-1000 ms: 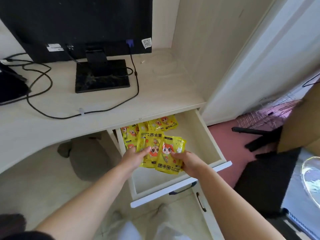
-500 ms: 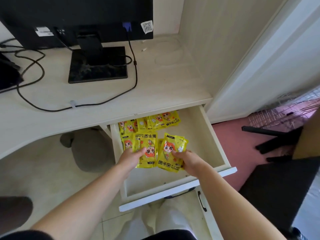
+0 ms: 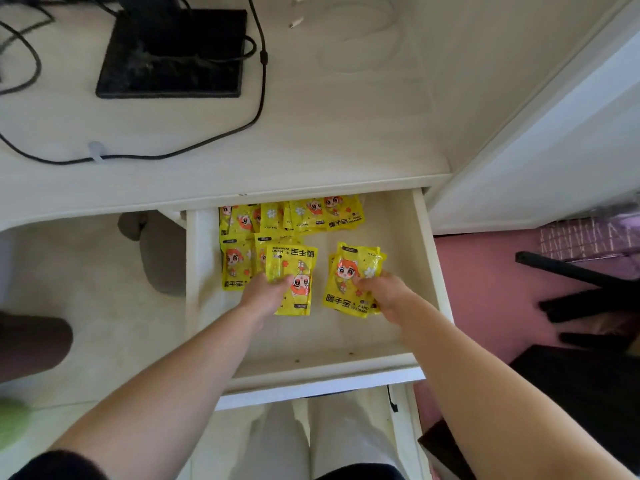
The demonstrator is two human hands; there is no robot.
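Note:
An open pale drawer (image 3: 427, 258) under the desk holds several yellow hand-warmer packets with a cartoon face. My left hand (image 3: 265, 294) grips one packet (image 3: 294, 271) at its lower left, fingers curled onto its face. My right hand (image 3: 384, 291) grips a small stack of packets (image 3: 348, 277) at the right side. A gap of bare drawer floor separates the two. More packets (image 3: 298, 214) lie in a row at the drawer's back, and another packet (image 3: 235, 266) lies at the left.
On the desk top (image 3: 311, 133) stand a black monitor base (image 3: 173, 53) and black cables (image 3: 256, 98). A white door (image 3: 554, 161) is at the right. Black chair legs (image 3: 581, 282) lie on the pink floor. A lower drawer handle (image 3: 391, 398) shows below.
The two handfuls of packets, close together before, are now drawn apart: the left packet sits further left, the right stack further right. The camera has tipped down toward the drawer.

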